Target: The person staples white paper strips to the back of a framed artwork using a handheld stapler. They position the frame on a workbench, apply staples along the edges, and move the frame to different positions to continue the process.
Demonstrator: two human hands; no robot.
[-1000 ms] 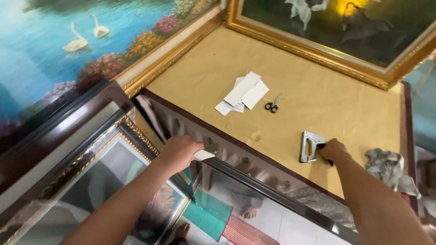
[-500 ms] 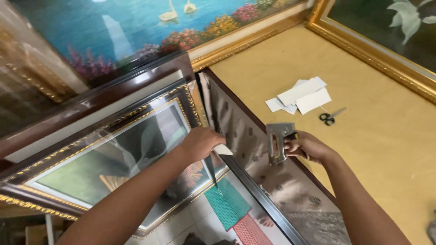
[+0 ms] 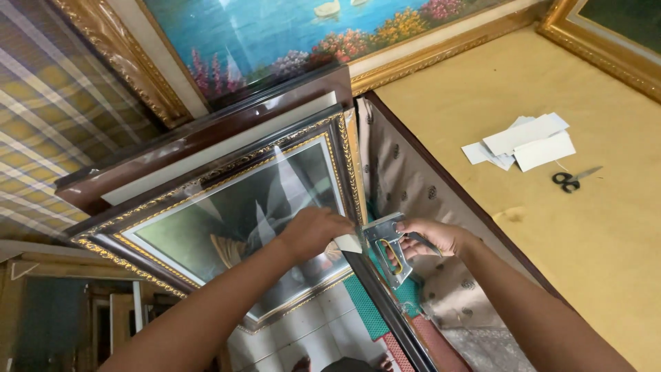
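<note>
Two bare hands are seen at the edge of a dark brown framed panel [image 3: 413, 172] that is covered in grey patterned fabric and lies on the bench [image 3: 606, 227] topped with tan paper. The right hand [image 3: 430, 238] is clamped around the handle of a silver metal staple gun [image 3: 389, 248], which shows a yellow inner grip and a squared nose; the tool is held against the dark frame edge, just beside the left hand. The left hand [image 3: 313, 233] is closed, with the fingers pressed together on a small white card piece [image 3: 348, 243] at the same edge. Whether the card is pinched or only pressed down cannot be told.

Just left of the hands, a glazed picture in a dark frame with gold ornamental trim [image 3: 227, 220] is seen leaning, with further frames stacked behind it. A large painting of swans on blue water with flowers [image 3: 289, 34] is propped beyond.

Well apart on the tan paper, a loose pile of white card pieces [image 3: 523, 141] is lying, and a pair of small black-handled scissors [image 3: 571, 179] is placed just beside it. A green mesh mat [image 3: 365, 310] is visible on the tiled floor below the frame edge.
</note>
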